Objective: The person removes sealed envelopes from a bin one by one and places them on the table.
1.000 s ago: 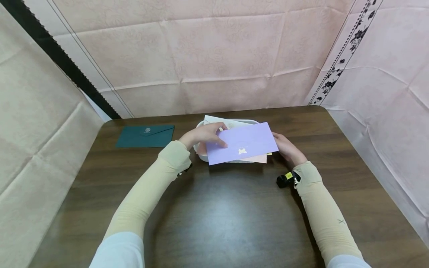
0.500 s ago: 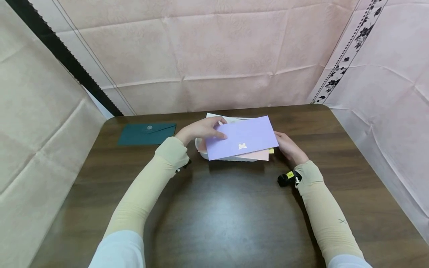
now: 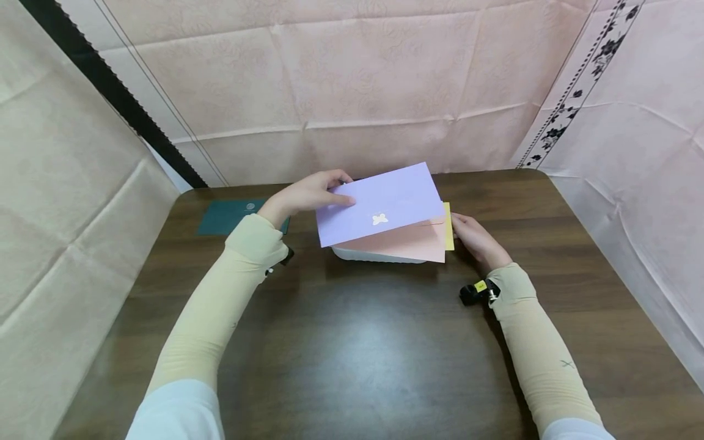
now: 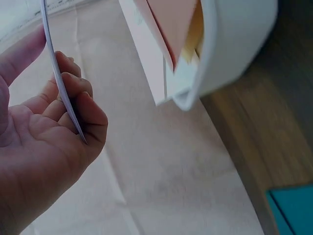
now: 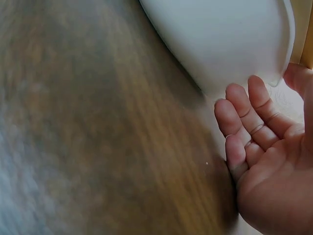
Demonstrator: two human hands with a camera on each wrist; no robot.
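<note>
My left hand (image 3: 315, 194) pinches a lavender envelope (image 3: 393, 198) with a small pale butterfly mark, thumb on its front face and fingers behind. The left wrist view has that envelope (image 4: 57, 73) edge-on, between the thumb and curled fingers. Behind and below it, a pink envelope (image 3: 409, 242) and a yellow one (image 3: 450, 227) stick up from a white box (image 3: 379, 255). A whitish envelope (image 4: 146, 54) also leans in the box. My right hand (image 3: 477, 242) holds the box's right end, fingertips against the outer wall (image 5: 230, 44) and thumb at the rim.
A teal envelope (image 3: 225, 217) lies on the wooden table (image 3: 363, 342) at the far left, partly behind my left hand. Pale cloth (image 3: 385, 79) hangs along the back and both sides. A small black device (image 3: 474, 293) is strapped to my right wrist.
My left hand has lifted the lavender envelope up and to the left, exposing more of the pink and yellow ones. My right hand has stayed at the box's end.
</note>
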